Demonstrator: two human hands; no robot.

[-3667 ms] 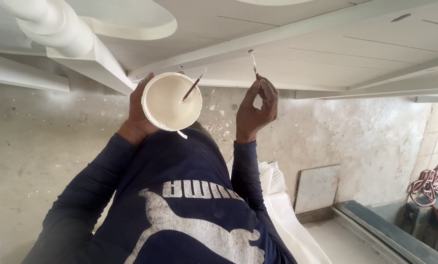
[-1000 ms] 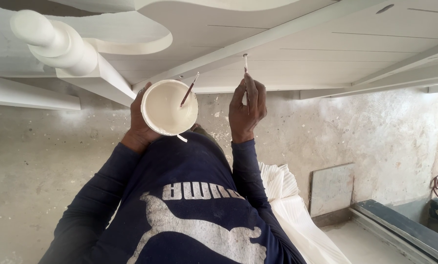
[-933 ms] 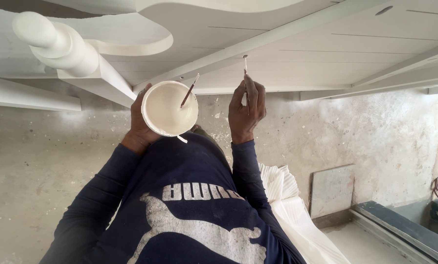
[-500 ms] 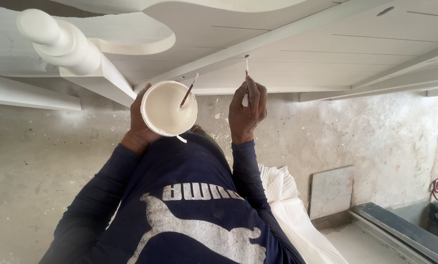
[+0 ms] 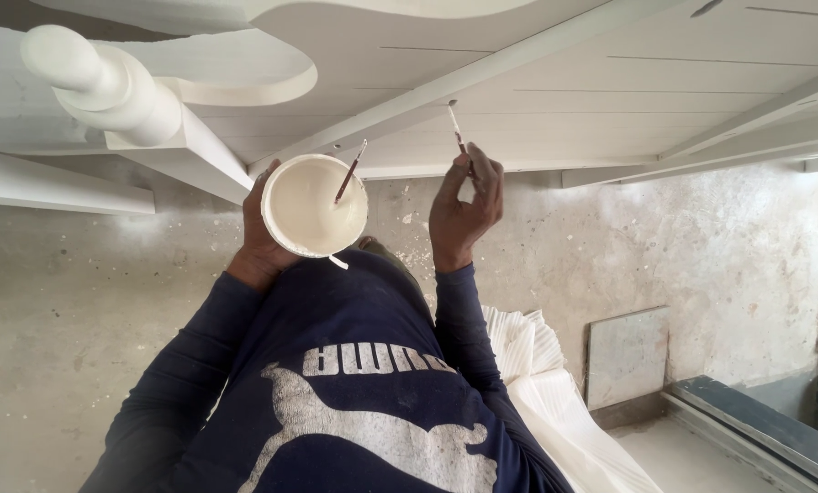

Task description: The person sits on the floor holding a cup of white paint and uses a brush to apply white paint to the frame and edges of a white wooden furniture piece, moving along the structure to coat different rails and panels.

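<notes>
My left hand (image 5: 255,248) holds a round white bowl (image 5: 273,185) of cream paint. A thin brush (image 5: 350,172) stands in the bowl with its handle leaning over the rim. My right hand (image 5: 464,208) pinches a second thin brush (image 5: 455,123) and holds it upright. Its tip touches the white-painted wooden rail (image 5: 518,59) of the furniture piece in front of me. Both arms are in dark blue sleeves. The two hands are level, about a hand's width apart.
A white turned post (image 5: 107,87) and a curved white panel (image 5: 244,64) lie at the upper left. A square grey tile (image 5: 626,356) leans on the speckled wall. A ribbed white piece (image 5: 541,383) lies beside my right arm, and a dark ledge (image 5: 765,429) at the lower right.
My right hand has moved a little left and closer to the rail with its brush. Over the last second both hands stay almost still. The bowl stays in my left hand.
</notes>
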